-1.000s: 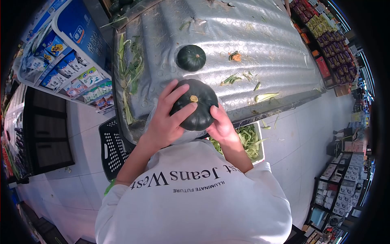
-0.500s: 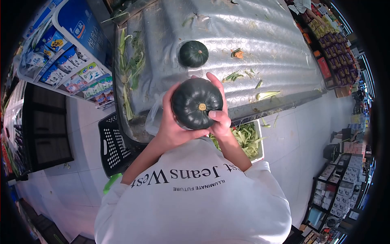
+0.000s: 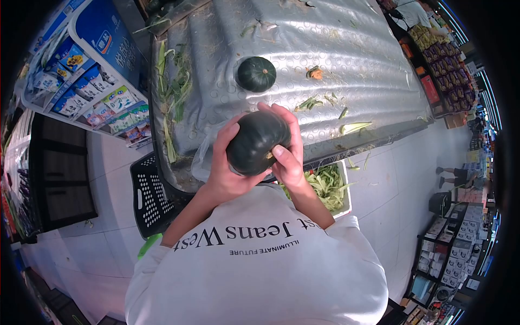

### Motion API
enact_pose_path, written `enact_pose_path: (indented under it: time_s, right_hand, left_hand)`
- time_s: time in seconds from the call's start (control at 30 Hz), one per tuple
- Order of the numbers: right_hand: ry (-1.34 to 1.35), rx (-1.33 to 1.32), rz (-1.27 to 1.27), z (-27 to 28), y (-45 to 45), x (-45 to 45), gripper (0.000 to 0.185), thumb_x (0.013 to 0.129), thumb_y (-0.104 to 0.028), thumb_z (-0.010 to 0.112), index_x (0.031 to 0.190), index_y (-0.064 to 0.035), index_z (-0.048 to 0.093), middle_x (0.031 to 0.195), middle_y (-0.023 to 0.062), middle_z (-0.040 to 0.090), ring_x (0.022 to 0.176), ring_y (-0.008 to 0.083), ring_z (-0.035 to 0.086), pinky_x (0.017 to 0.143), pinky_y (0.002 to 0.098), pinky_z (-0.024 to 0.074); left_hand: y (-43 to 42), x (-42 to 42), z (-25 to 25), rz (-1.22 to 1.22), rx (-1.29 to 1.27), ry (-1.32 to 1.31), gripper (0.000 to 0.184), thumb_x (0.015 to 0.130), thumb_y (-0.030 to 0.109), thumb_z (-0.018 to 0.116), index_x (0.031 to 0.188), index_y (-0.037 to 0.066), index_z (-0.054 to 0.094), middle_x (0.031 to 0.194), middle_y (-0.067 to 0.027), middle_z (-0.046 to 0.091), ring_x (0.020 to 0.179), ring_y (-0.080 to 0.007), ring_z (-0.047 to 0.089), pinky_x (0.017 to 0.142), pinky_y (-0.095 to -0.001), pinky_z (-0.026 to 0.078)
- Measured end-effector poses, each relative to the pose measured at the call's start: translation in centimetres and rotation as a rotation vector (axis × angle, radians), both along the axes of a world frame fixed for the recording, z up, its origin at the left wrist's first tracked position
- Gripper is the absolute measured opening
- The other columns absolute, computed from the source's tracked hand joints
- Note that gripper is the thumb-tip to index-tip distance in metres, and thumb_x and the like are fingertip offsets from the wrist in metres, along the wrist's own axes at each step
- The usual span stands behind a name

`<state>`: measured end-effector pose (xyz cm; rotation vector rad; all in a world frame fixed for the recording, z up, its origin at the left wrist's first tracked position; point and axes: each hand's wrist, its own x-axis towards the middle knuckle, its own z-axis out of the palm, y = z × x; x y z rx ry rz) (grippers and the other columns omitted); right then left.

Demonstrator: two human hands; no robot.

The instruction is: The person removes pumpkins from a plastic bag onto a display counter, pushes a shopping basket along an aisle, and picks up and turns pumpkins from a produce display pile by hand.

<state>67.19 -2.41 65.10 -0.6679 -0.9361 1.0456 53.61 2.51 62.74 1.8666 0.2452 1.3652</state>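
A dark green round pumpkin [image 3: 254, 140] is held between my two hands, close to my chest. My left hand [image 3: 223, 172] wraps its left side and underside. On the right side, my right hand [image 3: 290, 165] grips it, with the thumb beside the pale stem, which is partly covered. A second, smaller dark green pumpkin [image 3: 257, 73] rests on the silver-grey padded display surface [image 3: 216, 32], just beyond my hands. Thin clear plastic [image 3: 202, 162] hangs at the near edge of that surface, left of my left hand.
An orange scrap [image 3: 314, 72] and leaf trimmings [image 3: 355, 128] lie on the display. Below its edge are a white bin of green husks [image 3: 345, 184] and a black perforated crate [image 3: 149, 189]. A blue rack of packets [image 3: 108, 43] stands left. Another person's legs [image 3: 455, 177] show far right.
The pumpkin in my hands has turned, so its stem now faces lower right, and both hands have shifted their hold. The smaller pumpkin still rests on the display.
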Motion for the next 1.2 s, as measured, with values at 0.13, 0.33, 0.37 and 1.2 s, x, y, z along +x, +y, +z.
enact_pose_path:
  time_s: [0.13, 0.33, 0.37, 1.2]
  right_hand:
    - [0.006, 0.003, 0.012, 0.6, 0.0, -0.1, 0.065, 0.08, -0.01, 0.059, 0.138, 0.0014, 0.034, 0.138, 0.0178, 0.042, 0.125, 0.0236, 0.044, 0.107, 0.0364, 0.0324]
    - [0.055, -0.164, -0.047, 2.0, -0.8, -0.6, 0.055, 0.085, -0.004, 0.055, 0.137, 0.0019, 0.036, 0.126, 0.012, 0.051, 0.116, 0.0175, 0.049, 0.102, 0.0318, 0.0366]
    - [0.087, -0.191, -0.054, 2.2, -0.9, -0.6, 0.054, 0.086, -0.003, 0.054, 0.136, 0.002, 0.036, 0.124, 0.0112, 0.052, 0.115, 0.0167, 0.049, 0.101, 0.031, 0.0374]
    - [-0.389, -0.086, -0.299, 2.9, -1.3, -0.9, 0.053, 0.076, 0.002, 0.067, 0.124, 0.0017, 0.045, 0.112, 0.0118, 0.057, 0.102, 0.0167, 0.057, 0.089, 0.0297, 0.047]
  left_hand:
    - [0.2, -0.1, 0.1, 0.039, 0.041, 0.019, 0.106, 0.064, 0.002, 0.084, 0.142, 0.005, 0.012, 0.14, -0.0224, 0.034, 0.129, -0.0325, 0.043, 0.105, -0.0437, 0.039]
    - [-0.3, -0.7, 1.2, -0.134, -0.281, -0.002, 0.105, 0.065, 0.003, 0.083, 0.143, 0.003, 0.012, 0.139, -0.0199, 0.038, 0.127, -0.0283, 0.045, 0.105, -0.0408, 0.039]
    - [-0.2, -0.7, 1.2, -0.139, -0.297, 0.009, 0.108, 0.064, 0.003, 0.084, 0.143, 0.003, 0.011, 0.138, -0.0191, 0.038, 0.127, -0.0279, 0.045, 0.105, -0.0403, 0.039]
    - [-1.1, -1.5, 3.4, -0.27, -0.833, -0.043, 0.058, 0.09, 0.013, 0.059, 0.137, 0.004, 0.027, 0.132, -0.012, 0.043, 0.123, -0.0188, 0.045, 0.105, -0.0348, 0.035]
